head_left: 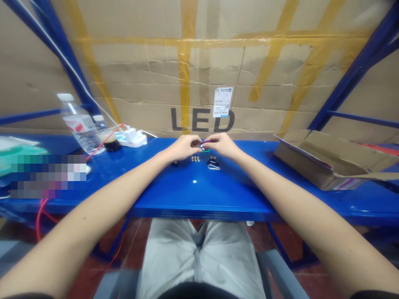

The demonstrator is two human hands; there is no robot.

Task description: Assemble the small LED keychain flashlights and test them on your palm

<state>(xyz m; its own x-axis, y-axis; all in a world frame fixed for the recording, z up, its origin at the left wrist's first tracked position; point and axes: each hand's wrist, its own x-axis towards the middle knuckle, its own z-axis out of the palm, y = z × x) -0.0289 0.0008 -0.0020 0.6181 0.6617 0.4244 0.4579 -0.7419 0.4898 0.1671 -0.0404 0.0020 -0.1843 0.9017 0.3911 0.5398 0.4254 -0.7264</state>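
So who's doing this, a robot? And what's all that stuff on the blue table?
No robot here! These are a person's bare hands: the left hand and the right hand. The one picture comes from a camera worn on that person's head, looking forward and down, so you even see their lap.

On the blue table, close to the hands, are small shiny metal pieces and a black thing with a silvery loop. A water bottle stands on the left, and an open cardboard box is on the right.

The hands hold a tiny thing with some green on it, too small to tell what it is.
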